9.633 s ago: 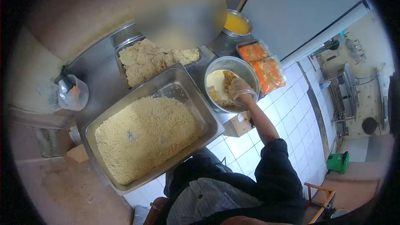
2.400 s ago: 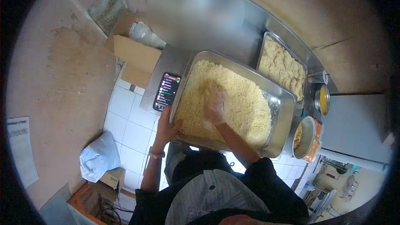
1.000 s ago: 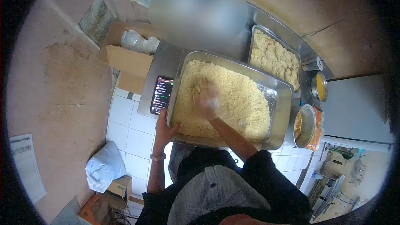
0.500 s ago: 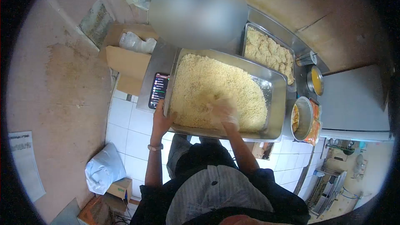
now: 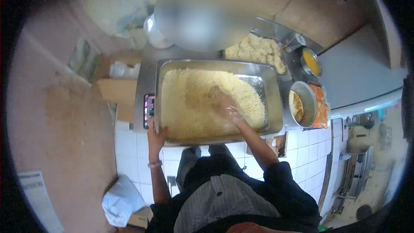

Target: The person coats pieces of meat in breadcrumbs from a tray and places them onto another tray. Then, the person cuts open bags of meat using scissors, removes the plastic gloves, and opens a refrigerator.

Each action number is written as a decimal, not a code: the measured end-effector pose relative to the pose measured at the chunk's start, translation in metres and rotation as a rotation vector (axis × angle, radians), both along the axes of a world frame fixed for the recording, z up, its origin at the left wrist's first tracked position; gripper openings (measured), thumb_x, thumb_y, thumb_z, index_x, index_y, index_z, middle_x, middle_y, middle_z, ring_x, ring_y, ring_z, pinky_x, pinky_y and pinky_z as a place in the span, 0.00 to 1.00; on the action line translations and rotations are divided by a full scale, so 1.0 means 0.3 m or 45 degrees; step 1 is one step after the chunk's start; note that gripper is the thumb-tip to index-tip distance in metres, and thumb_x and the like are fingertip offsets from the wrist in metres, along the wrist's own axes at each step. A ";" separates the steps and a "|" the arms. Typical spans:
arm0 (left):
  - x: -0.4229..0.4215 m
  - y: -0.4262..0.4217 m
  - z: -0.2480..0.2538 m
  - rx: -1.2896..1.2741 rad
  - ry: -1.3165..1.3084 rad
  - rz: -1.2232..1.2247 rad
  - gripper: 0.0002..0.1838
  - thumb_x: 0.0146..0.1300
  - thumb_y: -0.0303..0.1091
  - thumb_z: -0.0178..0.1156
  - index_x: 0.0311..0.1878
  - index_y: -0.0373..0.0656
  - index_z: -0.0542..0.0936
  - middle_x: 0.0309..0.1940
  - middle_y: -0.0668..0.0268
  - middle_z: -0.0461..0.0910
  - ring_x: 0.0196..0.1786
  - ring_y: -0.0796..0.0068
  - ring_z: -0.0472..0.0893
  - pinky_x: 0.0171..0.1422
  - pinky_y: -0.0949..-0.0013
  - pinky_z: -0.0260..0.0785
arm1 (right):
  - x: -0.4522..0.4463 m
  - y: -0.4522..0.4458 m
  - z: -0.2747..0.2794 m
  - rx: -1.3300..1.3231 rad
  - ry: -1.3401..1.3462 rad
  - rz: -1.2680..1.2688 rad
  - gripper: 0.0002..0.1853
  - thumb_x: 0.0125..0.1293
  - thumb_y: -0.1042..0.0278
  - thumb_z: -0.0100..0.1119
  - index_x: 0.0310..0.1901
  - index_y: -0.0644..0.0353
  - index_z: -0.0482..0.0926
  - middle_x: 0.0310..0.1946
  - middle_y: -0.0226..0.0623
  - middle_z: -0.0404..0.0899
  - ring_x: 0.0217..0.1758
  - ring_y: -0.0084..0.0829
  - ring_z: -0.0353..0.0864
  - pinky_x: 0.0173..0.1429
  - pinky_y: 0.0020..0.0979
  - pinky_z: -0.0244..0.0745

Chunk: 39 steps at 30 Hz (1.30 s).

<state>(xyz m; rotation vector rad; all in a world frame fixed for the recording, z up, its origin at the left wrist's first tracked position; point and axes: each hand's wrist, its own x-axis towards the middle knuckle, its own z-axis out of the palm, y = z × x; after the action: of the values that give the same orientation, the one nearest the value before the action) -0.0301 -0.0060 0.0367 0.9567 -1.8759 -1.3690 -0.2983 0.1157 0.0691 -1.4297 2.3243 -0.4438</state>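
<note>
A deep rectangular metal tray (image 5: 272, 99) of pale yellow crumbs (image 5: 185, 116) lies in front of me. My left hand (image 5: 156, 137) grips its near left corner, thumb over the rim and fingers along the outside. In a clear plastic glove, my right hand (image 5: 227, 107) reaches into the crumbs near the middle of the tray. Its fingers are blurred and partly lost against the crumbs, so what they hold, if anything, is unclear. A phone (image 5: 148, 108) with a lit screen lies beside the tray's left wall, close to my left hand.
Behind the tray, another tray holds crumb-coated pieces (image 5: 254, 49). To the right stand a metal bowl (image 5: 307, 103) with food inside, orange packages (image 5: 320, 110) and a bowl of yellow liquid (image 5: 310, 62). An open cardboard box (image 5: 116, 90) is at left; a white bag (image 5: 123, 203) sits below.
The whole view has shifted, with the tray now further left. My right hand has moved deeper into the tray, away from its near edge. My left hand stays at the corner.
</note>
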 end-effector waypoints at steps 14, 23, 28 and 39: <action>-0.015 0.028 0.025 0.179 0.001 0.128 0.24 0.53 0.22 0.56 0.55 0.36 0.64 0.50 0.60 0.68 0.53 0.70 0.66 0.56 0.71 0.58 | -0.919 0.100 0.413 -0.160 -0.287 -0.191 0.39 0.50 0.51 0.60 0.62 0.55 0.56 0.60 0.45 0.56 0.62 0.40 0.58 0.64 0.37 0.55; 0.027 0.033 -0.066 0.441 -0.181 0.451 0.32 0.51 0.19 0.55 0.61 0.32 0.58 0.61 0.55 0.59 0.64 0.66 0.58 0.66 0.68 0.49 | -1.501 -0.011 0.154 0.143 0.074 -0.039 0.29 0.52 0.55 0.54 0.55 0.58 0.62 0.48 0.43 0.64 0.49 0.39 0.65 0.54 0.37 0.61; 0.020 0.051 -0.063 0.350 -0.323 0.587 0.32 0.52 0.18 0.55 0.61 0.31 0.56 0.62 0.55 0.58 0.65 0.65 0.56 0.68 0.67 0.46 | -1.606 -0.122 -0.015 0.038 0.396 0.048 0.24 0.54 0.58 0.51 0.50 0.60 0.66 0.41 0.42 0.69 0.42 0.39 0.69 0.49 0.36 0.65; 0.051 0.026 -0.099 0.230 -0.270 0.475 0.28 0.53 0.28 0.60 0.58 0.34 0.63 0.55 0.60 0.64 0.58 0.69 0.63 0.63 0.69 0.52 | -1.416 -0.048 -0.155 -0.283 1.014 -0.203 0.17 0.57 0.62 0.47 0.44 0.64 0.71 0.32 0.41 0.75 0.34 0.37 0.74 0.43 0.36 0.70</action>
<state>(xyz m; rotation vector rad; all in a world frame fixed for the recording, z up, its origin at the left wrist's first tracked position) -0.0149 0.0017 0.0070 1.5090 -1.6279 -1.2605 -0.7230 0.1012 0.0226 -1.7612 3.1061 -0.1877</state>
